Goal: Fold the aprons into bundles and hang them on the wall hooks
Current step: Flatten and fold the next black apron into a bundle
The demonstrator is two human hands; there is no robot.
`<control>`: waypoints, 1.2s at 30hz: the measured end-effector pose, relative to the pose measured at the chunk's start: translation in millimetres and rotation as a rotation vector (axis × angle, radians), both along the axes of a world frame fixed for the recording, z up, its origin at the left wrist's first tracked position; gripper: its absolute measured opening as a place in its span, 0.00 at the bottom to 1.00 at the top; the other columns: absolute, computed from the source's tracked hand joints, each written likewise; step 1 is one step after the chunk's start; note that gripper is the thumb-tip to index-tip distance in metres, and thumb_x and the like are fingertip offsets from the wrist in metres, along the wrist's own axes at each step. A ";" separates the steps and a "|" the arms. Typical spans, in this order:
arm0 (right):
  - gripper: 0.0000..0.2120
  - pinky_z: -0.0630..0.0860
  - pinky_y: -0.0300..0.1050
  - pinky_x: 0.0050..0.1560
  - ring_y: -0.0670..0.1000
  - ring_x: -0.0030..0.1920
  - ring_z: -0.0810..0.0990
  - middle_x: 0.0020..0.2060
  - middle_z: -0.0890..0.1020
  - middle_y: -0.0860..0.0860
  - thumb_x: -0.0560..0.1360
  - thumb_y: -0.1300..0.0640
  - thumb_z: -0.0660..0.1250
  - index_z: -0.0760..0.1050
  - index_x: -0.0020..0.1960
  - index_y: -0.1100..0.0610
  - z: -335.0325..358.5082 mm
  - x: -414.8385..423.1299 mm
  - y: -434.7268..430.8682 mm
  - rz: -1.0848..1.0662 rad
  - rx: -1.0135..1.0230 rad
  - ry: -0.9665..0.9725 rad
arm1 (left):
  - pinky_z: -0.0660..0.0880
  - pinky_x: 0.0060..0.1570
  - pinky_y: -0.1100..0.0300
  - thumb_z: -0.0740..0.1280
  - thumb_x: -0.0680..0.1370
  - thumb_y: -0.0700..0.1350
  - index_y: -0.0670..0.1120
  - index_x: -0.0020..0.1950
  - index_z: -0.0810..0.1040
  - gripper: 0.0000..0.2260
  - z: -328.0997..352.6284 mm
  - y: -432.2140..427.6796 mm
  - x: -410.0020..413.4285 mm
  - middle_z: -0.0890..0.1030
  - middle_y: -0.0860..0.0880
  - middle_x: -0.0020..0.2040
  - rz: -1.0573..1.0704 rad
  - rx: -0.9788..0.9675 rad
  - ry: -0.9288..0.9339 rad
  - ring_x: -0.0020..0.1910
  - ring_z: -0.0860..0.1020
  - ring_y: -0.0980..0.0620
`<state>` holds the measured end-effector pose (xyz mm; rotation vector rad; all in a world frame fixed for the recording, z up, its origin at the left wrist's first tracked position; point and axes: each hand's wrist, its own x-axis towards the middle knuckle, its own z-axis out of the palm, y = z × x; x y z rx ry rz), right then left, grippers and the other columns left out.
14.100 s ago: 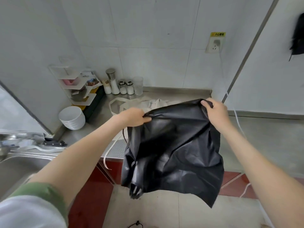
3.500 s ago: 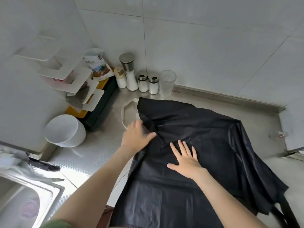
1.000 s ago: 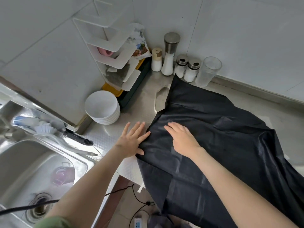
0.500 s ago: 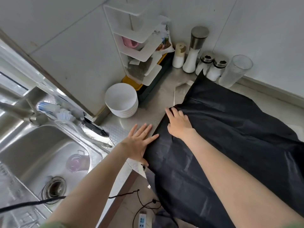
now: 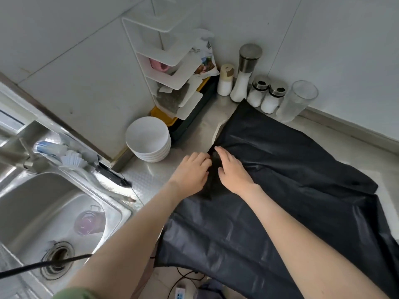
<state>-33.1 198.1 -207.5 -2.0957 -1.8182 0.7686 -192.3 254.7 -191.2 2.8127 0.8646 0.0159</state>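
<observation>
- Left hand (image 5: 190, 173) curled its fingers on the edge of the black apron (image 5: 291, 175); right hand (image 5: 234, 172) pressed flat beside it.
- The slick overhanging cloth could slide off the steel counter (image 5: 144, 180).

The apron (image 5: 280, 180) lies on the counter (image 5: 146, 175), right of the sink (image 5: 43, 212). Bowls (image 5: 148, 138) stand just left of it, a rack (image 5: 164, 61) behind them. Shakers (image 5: 266, 93) and a glass (image 5: 298, 100) line the wall behind the apron.
</observation>
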 end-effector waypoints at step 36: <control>0.12 0.64 0.48 0.58 0.55 0.56 0.75 0.50 0.79 0.52 0.77 0.48 0.66 0.73 0.54 0.55 30.9 310.5 -374.7 -1.098 -0.014 -0.048 | 0.29 0.69 0.40 0.49 0.69 0.77 0.55 0.67 0.18 0.48 -44.6 -185.9 290.1 0.23 0.47 0.71 -0.294 -0.037 0.350 0.71 0.25 0.48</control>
